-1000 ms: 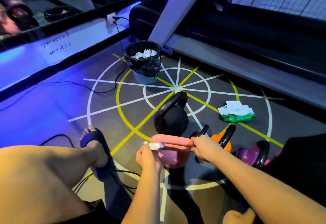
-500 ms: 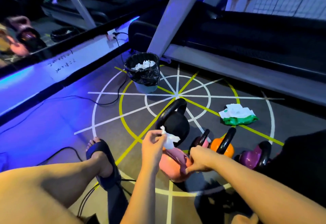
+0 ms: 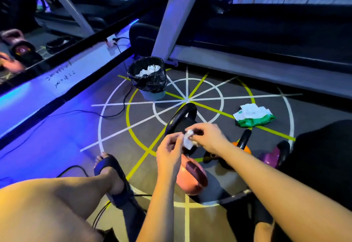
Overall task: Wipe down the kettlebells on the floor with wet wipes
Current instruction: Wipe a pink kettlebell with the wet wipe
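White wet wipe (image 3: 188,140), crumpled, pinched between left hand (image 3: 169,153) and right hand (image 3: 208,138), fingers of both curled onto it. Held above pink kettlebell (image 3: 190,180) on floor; black kettlebell (image 3: 181,121) just behind, wipes pack (image 3: 253,116) further right.

A gym is shown. A treadmill (image 3: 266,64) is seen along the far side, with its grey deck and a slanted upright rising over the floor (image 3: 114,120). On this dark grey floor a training pattern (image 3: 187,99) of white and yellow circles and spokes is marked. Weights are grouped near the middle: a black kettlebell (image 3: 182,120), a pink kettlebell (image 3: 190,180) nearest, and an orange kettlebell (image 3: 245,148) and a purple kettlebell (image 3: 272,158) to the right. A wall mirror (image 3: 38,38) is set along the left, with equipment reflected in it, and blue strip lighting (image 3: 11,99) is run beneath it. A pack of wet wipes (image 3: 253,116) and a bag-lined bin (image 3: 150,81) are placed on the floor.
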A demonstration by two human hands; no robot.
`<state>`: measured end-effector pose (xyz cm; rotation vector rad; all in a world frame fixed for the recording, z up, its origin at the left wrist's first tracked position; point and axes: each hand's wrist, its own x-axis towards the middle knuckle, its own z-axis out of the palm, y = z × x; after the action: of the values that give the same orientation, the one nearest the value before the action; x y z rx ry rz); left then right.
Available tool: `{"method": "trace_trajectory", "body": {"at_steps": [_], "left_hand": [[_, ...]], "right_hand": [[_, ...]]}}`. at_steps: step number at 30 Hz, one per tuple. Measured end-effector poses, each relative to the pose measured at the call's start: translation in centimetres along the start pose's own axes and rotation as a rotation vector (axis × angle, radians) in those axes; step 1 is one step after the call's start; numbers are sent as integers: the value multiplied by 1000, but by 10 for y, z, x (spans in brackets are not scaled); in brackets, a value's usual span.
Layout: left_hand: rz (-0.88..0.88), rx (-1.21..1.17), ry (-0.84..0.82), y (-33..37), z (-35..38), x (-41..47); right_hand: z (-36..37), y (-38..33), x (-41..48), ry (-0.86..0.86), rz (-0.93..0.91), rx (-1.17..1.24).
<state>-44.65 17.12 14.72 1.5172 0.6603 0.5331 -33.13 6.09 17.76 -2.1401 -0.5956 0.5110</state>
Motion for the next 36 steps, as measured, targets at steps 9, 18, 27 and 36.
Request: {"method": "trace_trajectory", "body": {"at_steps": [9,18,27,36], "left_hand": [[-326,376,15,-66,21,-8],[-328,353,-162,-85,4,9],[-267,310,-351,-84,-12,17],[-261,771,-422,-54,-2,13]], "right_hand": [[6,31,5,111,244,47],[19,57,20,-111,444,-96],[41,53,28,-180,384,-188],[97,100,-1,270,638,324]]}}
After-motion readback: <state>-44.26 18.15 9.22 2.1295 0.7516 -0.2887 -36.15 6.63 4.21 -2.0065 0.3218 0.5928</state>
